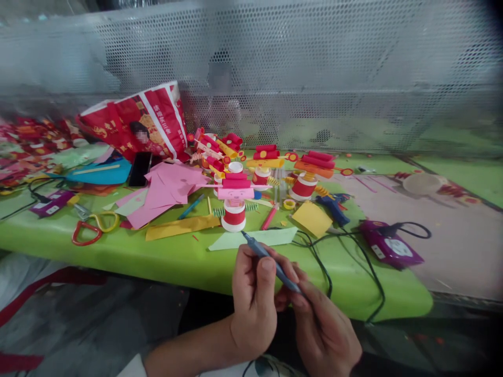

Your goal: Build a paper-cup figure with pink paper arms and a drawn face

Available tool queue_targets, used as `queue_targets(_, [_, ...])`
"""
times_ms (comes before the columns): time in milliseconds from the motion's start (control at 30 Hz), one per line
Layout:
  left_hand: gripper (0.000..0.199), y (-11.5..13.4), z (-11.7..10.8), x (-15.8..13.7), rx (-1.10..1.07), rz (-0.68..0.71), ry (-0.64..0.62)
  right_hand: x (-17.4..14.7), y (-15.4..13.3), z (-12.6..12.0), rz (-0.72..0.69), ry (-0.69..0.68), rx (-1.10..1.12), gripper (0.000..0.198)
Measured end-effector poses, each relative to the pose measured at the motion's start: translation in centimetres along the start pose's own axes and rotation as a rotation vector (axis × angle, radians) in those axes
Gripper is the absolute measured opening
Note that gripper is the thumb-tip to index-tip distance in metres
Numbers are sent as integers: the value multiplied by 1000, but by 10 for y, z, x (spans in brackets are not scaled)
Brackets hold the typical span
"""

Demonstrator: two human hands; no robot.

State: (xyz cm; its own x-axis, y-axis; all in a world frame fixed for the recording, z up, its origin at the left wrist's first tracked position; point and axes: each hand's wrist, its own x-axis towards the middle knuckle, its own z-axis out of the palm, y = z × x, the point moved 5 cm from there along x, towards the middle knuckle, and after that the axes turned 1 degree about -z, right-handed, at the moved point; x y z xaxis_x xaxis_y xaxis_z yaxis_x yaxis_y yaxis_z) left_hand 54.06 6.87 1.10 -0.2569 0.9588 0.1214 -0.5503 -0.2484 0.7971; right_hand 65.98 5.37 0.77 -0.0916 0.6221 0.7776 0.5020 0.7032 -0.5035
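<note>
A grey-blue marker (283, 276) slants between my hands, its tip pointing up and left. My left hand (255, 298) grips its barrel between thumb and fingers. At the rear end, my right hand (324, 324) has its fingers closed round the marker; part of that grip is hidden. Just beyond the tip stands a small paper figure (234, 215), upright, with a white and red cup base, green spring-shaped arms, a pink roll with a drawn face and red rolls on top. A pale green paper strip (253, 239) lies in front of it.
Similar figures (304, 184) stand behind. Pink paper sheets (173, 183), scissors (94, 229), a phone (140, 169) and a red bag (137, 125) are on the left. A blue glue gun (334, 209), black cables and a purple box (389, 246) lie right. Perforated metal (314, 68) rises behind.
</note>
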Motion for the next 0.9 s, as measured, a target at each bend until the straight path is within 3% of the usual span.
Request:
queue_targets(200, [31,15,-8,9,-82,-27,64,1,-5,9,89,-6,119,34])
queue_targets(233, [31,25,-13,14,-83,3,104,1,-4,10,111,1,141,32])
queue_targets(300, [35,52,-31,21,-114,191,295,-2,2,11,169,5,180,27])
queue_targets(367, [30,66,-44,23,-99,296,351,-1,8,12,196,-27,218,25])
queue_targets(500, [27,44,-57,21,131,120,195,16,20,8,229,-57,310,25])
queue_targets(600, [28,25,-65,19,423,18,82,35,36,8,388,-44,506,18])
queue_targets(733, [23,30,-67,25,688,60,-11,53,51,19,501,-40,686,18])
queue_targets(900, [16,41,-59,29,830,146,-88,61,57,29,561,-17,721,20])
